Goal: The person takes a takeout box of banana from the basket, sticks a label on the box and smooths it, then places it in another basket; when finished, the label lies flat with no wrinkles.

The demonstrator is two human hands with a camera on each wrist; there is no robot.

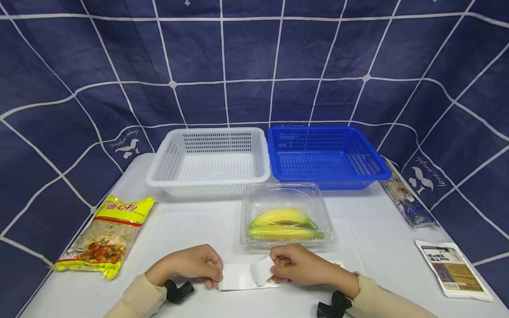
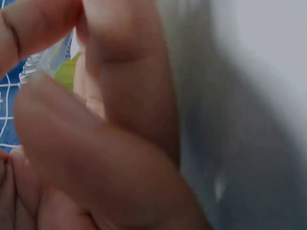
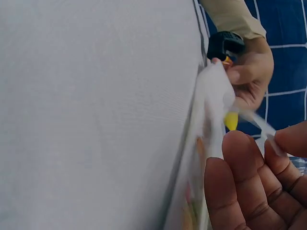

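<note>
A long white sheet lies low in front of me, with bits of coloured print showing by my right hand. At its left end, my left hand pinches the edge between thumb and fingers. My right hand pinches a thin white flap that curls up from the sheet; in the right wrist view this flap stretches between the two hands. Part of the sheet is hidden behind my right hand. Just beyond, a clear plastic box holds bananas.
A white basket and a blue basket stand side by side at the back. To the left lies a yellow-topped food bag. A dark packet and a white-brown pouch lie along the right edge.
</note>
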